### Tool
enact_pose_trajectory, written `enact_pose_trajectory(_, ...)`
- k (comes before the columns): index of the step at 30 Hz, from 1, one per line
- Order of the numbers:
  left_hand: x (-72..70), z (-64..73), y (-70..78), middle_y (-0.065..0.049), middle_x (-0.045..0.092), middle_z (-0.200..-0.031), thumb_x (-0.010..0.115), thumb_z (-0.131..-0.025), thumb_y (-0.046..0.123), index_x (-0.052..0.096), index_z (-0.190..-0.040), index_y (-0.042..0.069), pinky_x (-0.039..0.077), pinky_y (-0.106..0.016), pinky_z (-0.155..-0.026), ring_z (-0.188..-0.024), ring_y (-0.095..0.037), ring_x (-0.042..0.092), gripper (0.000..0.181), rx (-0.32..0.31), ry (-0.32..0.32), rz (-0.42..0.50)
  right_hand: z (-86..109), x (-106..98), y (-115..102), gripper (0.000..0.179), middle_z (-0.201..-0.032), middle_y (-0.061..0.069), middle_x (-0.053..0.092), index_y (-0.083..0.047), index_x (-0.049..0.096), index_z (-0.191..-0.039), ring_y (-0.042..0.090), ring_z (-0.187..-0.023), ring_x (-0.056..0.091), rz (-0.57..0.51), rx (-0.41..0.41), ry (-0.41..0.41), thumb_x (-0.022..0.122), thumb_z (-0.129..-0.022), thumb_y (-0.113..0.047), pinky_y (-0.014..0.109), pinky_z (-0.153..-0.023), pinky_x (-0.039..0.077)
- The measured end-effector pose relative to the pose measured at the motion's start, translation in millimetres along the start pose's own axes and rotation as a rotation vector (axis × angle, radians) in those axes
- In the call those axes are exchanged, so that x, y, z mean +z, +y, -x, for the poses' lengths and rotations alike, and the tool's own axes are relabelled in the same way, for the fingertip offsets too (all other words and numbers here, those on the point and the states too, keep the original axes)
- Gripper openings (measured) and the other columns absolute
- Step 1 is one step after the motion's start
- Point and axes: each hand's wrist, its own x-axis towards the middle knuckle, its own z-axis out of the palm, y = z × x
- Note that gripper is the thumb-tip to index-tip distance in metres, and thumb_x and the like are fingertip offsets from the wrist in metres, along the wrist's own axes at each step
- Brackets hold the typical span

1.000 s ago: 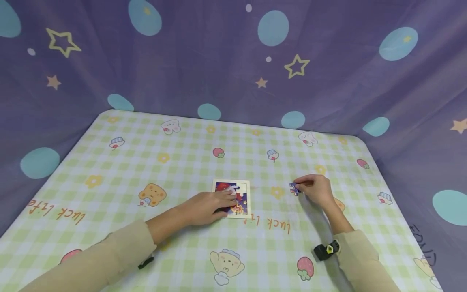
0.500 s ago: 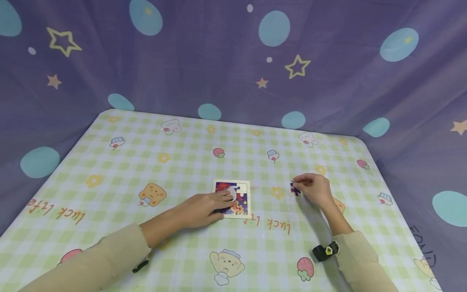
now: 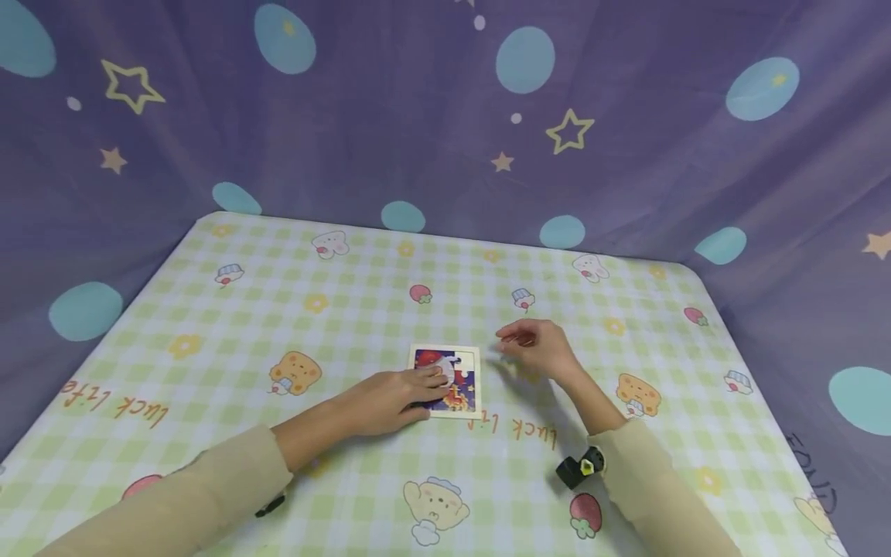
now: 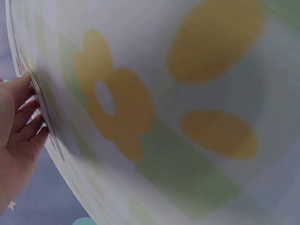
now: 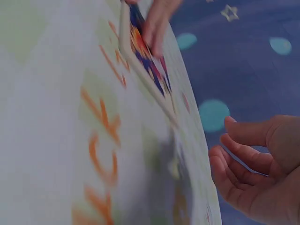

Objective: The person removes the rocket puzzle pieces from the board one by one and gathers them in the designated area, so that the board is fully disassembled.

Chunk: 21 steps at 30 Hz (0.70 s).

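Observation:
A small jigsaw puzzle (image 3: 475,387) in a pale square frame lies mid-table, with a purple, red and yellow picture and a pale gap at its upper right. The left hand (image 3: 393,398) rests on its left part, fingers extended, hiding some of the picture; the left wrist view shows that hand (image 4: 23,122) at the frame's edge. To the right of the frame, above the table, is the right hand (image 3: 539,348), its thumb and fingers curled together. The puzzle piece it pinched earlier is hidden at its fingertips; the right wrist view shows the hand (image 5: 258,164) without a clear piece.
A green-checked tablecloth (image 3: 348,325) with printed cartoons and lettering covers the table. Behind it hangs a purple curtain (image 3: 418,116) with stars and teal ovals. A black wrist camera (image 3: 578,468) sits by the right sleeve.
The right hand has lifted and moved left toward the puzzle frame; the puzzle piece is gone from its spot on the right. The left hand has stayed on the puzzle.

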Motion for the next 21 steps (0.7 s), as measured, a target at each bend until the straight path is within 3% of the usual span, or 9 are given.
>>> enact_pose_trajectory(10, 3.4, -2.6, -3.2, -0.007, 0.049, -0.146, 0.057, -0.096, 0.029, 0.053, -0.138, 0.014, 0.041, -0.042, -0.113, -0.14, -0.024, 0.043, 0.044, 0.016, -0.013, 0.005, -9.7, 36, -23, 0.019, -0.09, 0.011, 0.075, -0.005, 0.073, -0.1, 0.018, -0.08, 0.07, 0.028, -0.106, -0.136, 0.072, -0.086, -0.017, 0.025, -0.073, 0.057)
enact_pose_trajectory(15, 2.6, -2.0, -4.3, -0.007, 0.051, -0.145, 0.057, -0.096, 0.028, 0.054, -0.137, 0.013, 0.042, -0.042, -0.112, -0.139, -0.024, 0.044, 0.044, 0.018, -0.01, 0.011, -10.3, 43, -34, 0.019, -0.093, 0.009, 0.075, -0.005, 0.074, -0.1, 0.017, -0.082, 0.07, 0.075, -0.081, -0.188, 0.071, -0.087, -0.019, 0.025, -0.075, 0.057)
enact_pose_trajectory(21, 3.3, -1.2, -5.8, -0.008, 0.05, -0.145, 0.057, -0.096, 0.027, 0.054, -0.137, 0.013, 0.043, -0.043, -0.111, -0.139, -0.025, 0.044, 0.043, 0.018, -0.004, 0.016, -14.1, 48, -38, 0.019, -0.09, 0.007, 0.074, -0.006, 0.073, -0.101, 0.014, -0.08, 0.067, 0.075, -0.042, -0.171, 0.071, -0.087, -0.019, 0.023, -0.074, 0.056)
